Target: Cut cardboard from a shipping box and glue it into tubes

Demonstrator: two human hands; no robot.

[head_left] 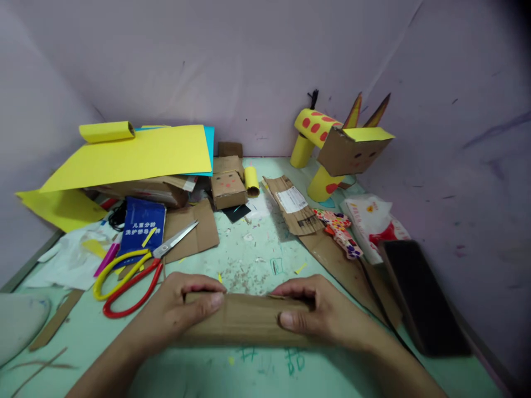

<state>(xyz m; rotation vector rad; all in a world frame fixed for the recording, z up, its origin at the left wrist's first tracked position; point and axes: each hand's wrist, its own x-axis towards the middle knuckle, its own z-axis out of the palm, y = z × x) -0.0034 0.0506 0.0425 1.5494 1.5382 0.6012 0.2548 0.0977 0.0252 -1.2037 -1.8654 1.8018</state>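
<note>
A brown cardboard piece (253, 320), folded or rolled into a long shape, lies crosswise near the front of the pale green table (249, 265). My left hand (186, 304) grips its left end, thumb on the near face and fingers over the top edge. At the right end my right hand (311, 309) holds it the same way. Scissors (155, 257) with yellow and red handles lie open to the left of my left hand. The underside of the cardboard piece is hidden.
Yellow sheets (145, 152) and a blue box (143, 226) are at the left. A small cardboard box (228, 189) stands at the back, a cardboard animal (350, 152) at the back right. A glue gun (342, 232) and black phone (423, 298) lie right.
</note>
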